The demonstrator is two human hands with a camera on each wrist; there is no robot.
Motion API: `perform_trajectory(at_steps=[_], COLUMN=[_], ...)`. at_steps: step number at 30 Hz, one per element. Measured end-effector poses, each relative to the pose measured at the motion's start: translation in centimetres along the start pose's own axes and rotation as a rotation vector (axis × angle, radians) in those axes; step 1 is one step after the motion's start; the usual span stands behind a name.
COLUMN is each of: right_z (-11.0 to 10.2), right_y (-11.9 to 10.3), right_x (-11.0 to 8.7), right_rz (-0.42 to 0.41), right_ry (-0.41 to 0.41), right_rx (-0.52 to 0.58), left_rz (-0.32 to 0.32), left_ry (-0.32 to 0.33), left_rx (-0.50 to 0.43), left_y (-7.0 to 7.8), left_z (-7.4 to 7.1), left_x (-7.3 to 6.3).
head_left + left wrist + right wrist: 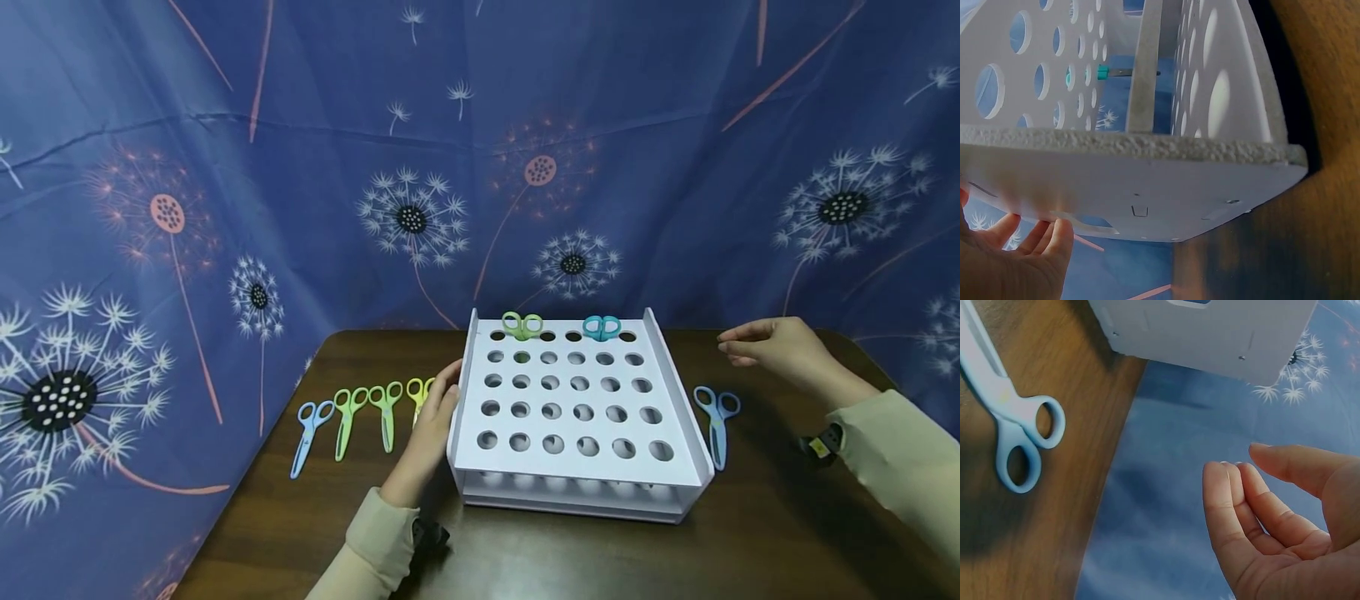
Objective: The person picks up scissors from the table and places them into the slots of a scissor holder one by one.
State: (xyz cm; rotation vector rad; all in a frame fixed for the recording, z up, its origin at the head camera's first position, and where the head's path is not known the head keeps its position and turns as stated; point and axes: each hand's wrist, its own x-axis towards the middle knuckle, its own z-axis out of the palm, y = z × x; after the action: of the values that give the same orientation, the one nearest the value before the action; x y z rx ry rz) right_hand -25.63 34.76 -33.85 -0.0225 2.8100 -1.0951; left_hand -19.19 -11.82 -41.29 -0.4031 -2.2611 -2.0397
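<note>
In the head view, a white rack [566,397] stands on the counter [540,554]; its back row of holes carries lime-green scissors [522,327] and teal scissors [602,328], handles up. The left hand [429,427] touches its left wall, just beside partly hidden yellow scissors [417,392] — a careless shift of that hand could knock them. Blue scissors [717,427] lie just beside the right wall; the right hand [787,354] hangs beyond them.

In the left wrist view, the left fingers rest lightly bent against the wall's outer face; a hard push there could slide the rack. The teal blade reaches down inside — the wide holes might let it lean.

In the right wrist view, the right fingers curve loosely, a small gap from the thumb, holding nothing.
</note>
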Motion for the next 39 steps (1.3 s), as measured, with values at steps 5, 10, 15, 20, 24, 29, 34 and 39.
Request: perform_trajectory(at_steps=[5, 10, 15, 20, 24, 29, 34, 39], right_z=[0.3, 0.2, 0.3, 0.4, 0.4, 0.5, 0.8, 1.6], right_y=[0.8, 1.2, 1.6, 2.2, 2.8, 3.5, 4.3, 5.4], right_x=[-0.2, -0.3, -0.3, -0.3, -0.1, 0.2, 0.4, 0.1], right_rz=[-0.012, -0.021, -0.009, 0.017, 0.018, 0.013, 0.015, 0.031], right_ry=[0.024, 0.041, 0.048, 0.064, 0.081, 0.101, 0.096, 0.046], right_rx=[-0.018, -0.043, -0.070, -0.069, -0.070, -0.073, -0.065, -0.042], left_rz=[-0.006, -0.002, 0.011, 0.009, 0.013, 0.022, 0.011, -0.006], left_ry=[-0.010, -0.001, 0.004, -0.001, 0.001, -0.012, -0.006, -0.001], left_rx=[0.008, 0.007, 0.015, 0.020, 0.013, -0.003, -0.004, 0.004], left_y=[0.1, 0.3, 0.3, 0.3, 0.6, 0.8, 0.8, 0.3], left_z=[0.0, 0.0, -0.1, -0.2, -0.2, 0.0, 0.0, 0.0], left_x=[-0.2, -0.2, -0.4, -0.4, -0.2, 0.1, 0.2, -0.1])
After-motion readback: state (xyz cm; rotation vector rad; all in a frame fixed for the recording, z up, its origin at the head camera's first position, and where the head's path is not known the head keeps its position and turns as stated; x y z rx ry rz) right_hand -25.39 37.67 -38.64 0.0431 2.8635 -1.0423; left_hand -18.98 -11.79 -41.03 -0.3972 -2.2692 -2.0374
